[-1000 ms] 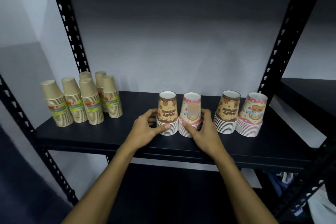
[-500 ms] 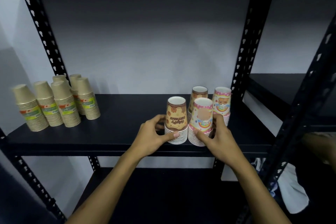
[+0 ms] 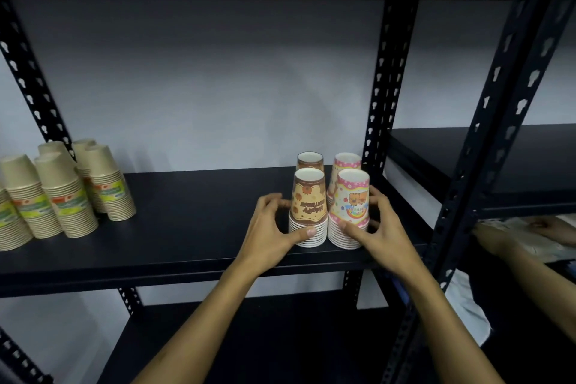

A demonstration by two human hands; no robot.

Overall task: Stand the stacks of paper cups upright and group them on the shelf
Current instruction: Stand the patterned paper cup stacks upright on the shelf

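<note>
Four printed cup stacks being held together at the right end of the shelf (image 3: 193, 227).

The front brown stack (image 3: 308, 212) is being cupped by the left hand (image 3: 271, 231), thumb pressed on its lower rims; the front pink stack (image 3: 350, 212) is being grasped by the right hand (image 3: 378, 227), fingers wrapped around its far side. Both are standing mouth-down, touching each other. Directly behind, a second brown stack (image 3: 310, 160) and a second pink stack (image 3: 344, 162) are being kept upright, close against the front pair. The plain kraft stacks (image 3: 62, 193) are being left grouped at the shelf's left end, well apart.
</note>
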